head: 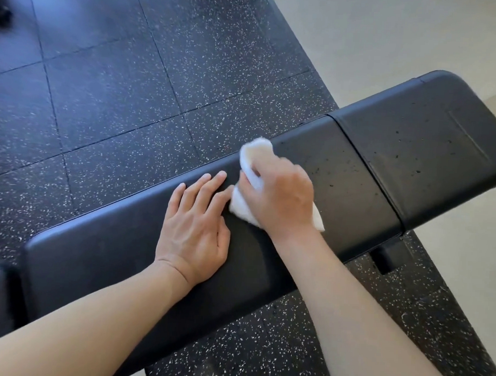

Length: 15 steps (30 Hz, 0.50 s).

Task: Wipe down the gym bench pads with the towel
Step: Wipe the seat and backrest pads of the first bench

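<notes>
Your right hand (280, 195) is curled around the white towel (252, 165), gripping it bunched, with the cloth pressed onto the long pad (119, 247) of the bench. The towel sits about midway along that pad, closer to its far edge, and folds of it stick out past your fingers toward the far edge and under your wrist toward the near edge. Your left hand (195, 228) lies flat on the same pad just beside the towel, fingers straight and slightly spread, holding nothing; its fingertips reach almost to the far edge, and the index finger touches or nearly touches the cloth.

The long pad runs diagonally from the lower left up to the right. A narrow seam (364, 170) separates it from the short pad (430, 141), which ends in rounded corners at the upper right. Small dark specks dot the short pad and the stretch of the long pad next to the seam. A piece of black frame (385, 259) shows under the near edge below the seam. Under the bench lies speckled black rubber floor (103, 96), and pale floor (389, 37) begins at the upper right.
</notes>
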### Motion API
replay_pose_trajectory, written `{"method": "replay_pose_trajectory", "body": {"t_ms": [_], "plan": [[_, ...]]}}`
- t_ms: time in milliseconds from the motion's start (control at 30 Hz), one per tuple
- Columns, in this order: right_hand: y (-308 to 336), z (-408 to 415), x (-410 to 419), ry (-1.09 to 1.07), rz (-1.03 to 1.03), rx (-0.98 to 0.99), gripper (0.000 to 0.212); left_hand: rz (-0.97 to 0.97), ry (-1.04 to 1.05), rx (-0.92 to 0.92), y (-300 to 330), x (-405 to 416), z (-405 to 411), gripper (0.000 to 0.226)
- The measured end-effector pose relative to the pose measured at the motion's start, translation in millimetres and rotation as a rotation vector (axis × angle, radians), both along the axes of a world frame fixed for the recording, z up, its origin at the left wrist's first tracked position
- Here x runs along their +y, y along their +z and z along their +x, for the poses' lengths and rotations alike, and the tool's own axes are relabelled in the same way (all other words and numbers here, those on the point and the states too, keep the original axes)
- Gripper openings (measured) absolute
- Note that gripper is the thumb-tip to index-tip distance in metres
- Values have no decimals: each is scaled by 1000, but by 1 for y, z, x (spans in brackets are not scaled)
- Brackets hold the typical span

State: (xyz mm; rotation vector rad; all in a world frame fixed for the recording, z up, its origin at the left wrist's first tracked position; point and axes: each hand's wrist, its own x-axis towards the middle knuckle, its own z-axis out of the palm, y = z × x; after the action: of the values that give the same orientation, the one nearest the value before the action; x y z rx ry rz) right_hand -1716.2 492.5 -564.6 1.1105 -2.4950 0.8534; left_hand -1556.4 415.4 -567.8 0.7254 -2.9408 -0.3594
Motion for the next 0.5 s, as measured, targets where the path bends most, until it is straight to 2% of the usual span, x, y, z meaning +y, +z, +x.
{"method": "replay_pose_trajectory", "body": {"t_ms": [67,167,233,367,500], "plan": [[-4,27,48,35,47,32,15,3,-3,-5,0,0,1,58],[-10,54,111,71,135,54,23,-5,-5,-8,0,0,1,58],[-11,57,123,113,140,47,27,-3,-3,-9,0,-1,1,59],[-6,29,82,141,92,95,22,1,-11,-27,0,0,0,60],[0,-11,-12,56,31,1,18,8,-21,-24,-1,-3,0,61]]}}
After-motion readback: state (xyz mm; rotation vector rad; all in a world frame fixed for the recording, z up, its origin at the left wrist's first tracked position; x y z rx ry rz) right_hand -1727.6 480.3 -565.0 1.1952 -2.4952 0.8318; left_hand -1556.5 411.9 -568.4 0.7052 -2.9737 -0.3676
